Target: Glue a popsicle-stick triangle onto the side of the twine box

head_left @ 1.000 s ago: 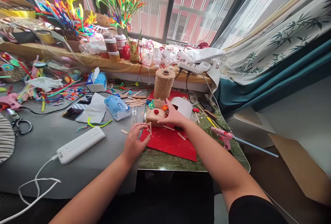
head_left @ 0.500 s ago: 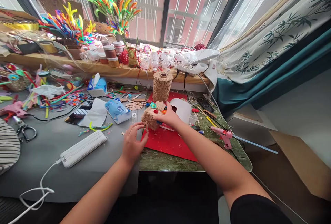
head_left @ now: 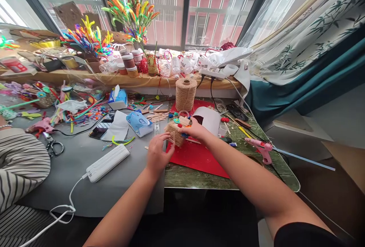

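My right hand (head_left: 196, 130) is closed on the right side of a small box wrapped in twine (head_left: 177, 137), with coloured flower-like decorations (head_left: 177, 121) on top. Between the thumb and fingers of my left hand (head_left: 158, 152) is a small wooden piece (head_left: 172, 138), pinched in front of the box's left side. Whether the piece touches the box I cannot tell. Beneath lies a red sheet (head_left: 196, 159). A large spool of twine (head_left: 186, 95) stands upright just behind the box.
To the right lie a pink glue gun (head_left: 261, 148) and a white curled sheet (head_left: 209, 119). Wet wipes (head_left: 139, 122), wooden sticks (head_left: 159, 117), a white power bank (head_left: 107, 162) and scissors (head_left: 54, 146) are on the left. Another person's striped sleeve (head_left: 23, 163) rests at the far left.
The view has turned a little left, showing more of the other person's striped sleeve. My left hand has brought the wooden piece closer to the box. My right hand keeps its hold.
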Tool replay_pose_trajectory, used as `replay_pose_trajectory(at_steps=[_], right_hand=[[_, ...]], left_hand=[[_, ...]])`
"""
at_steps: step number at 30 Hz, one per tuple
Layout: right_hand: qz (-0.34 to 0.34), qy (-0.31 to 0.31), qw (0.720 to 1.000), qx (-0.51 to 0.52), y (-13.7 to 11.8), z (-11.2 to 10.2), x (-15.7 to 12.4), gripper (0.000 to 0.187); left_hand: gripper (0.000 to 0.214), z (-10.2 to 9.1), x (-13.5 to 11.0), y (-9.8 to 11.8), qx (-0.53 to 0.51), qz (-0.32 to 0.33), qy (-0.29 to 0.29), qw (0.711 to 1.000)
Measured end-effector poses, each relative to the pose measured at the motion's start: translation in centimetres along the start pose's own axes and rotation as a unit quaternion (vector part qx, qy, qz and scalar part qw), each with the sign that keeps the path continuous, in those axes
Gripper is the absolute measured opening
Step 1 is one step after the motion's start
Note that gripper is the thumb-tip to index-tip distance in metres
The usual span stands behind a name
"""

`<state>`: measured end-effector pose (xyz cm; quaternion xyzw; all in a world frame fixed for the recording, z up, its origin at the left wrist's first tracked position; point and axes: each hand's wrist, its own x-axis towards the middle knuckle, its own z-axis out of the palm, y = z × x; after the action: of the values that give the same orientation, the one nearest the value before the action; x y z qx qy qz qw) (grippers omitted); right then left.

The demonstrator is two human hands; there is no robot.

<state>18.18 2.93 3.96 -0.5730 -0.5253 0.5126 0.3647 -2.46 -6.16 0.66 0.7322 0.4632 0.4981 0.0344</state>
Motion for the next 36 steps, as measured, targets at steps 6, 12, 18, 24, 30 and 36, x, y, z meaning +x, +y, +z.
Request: replay_pose_trajectory(at_steps=[6,12,18,24,30,36], right_hand=[[-0.002,-0.003,1.0,-0.006,-0.1,0.2,-0.1,0.105],[-0.004,0.002,1.0,-0.008,0.4,0.4,0.3,0.104],[-0.008,-0.003,1.0,-0.027,1.4,0.1,0.8,0.108],[-0.007,-0.003,1.0,-0.02,1.2,0.0,0.4,0.101],[-0.019,-0.012,1.0,-0.013,1.3,0.2,0.6,0.096],[-0.02,-0.008,1.0,0.002,0.9,0.3,0.4,0.085]], left_hand=[[0.033,0.3,0.1,0.0,-0.006,0.0,-0.005,1.0],[0.032,0.4,-0.2,-0.3,-0.008,-0.016,-0.015,1.0],[0.031,0.4,-0.3,-0.5,-0.007,-0.013,-0.02,1.0],[0.03,0.5,-0.3,-0.6,-0.009,-0.016,-0.027,0.999],[0.032,0.7,-0.4,-0.9,-0.005,-0.015,-0.025,1.0],[0.033,0.8,-0.6,-1.1,-0.003,-0.017,-0.025,1.0]])
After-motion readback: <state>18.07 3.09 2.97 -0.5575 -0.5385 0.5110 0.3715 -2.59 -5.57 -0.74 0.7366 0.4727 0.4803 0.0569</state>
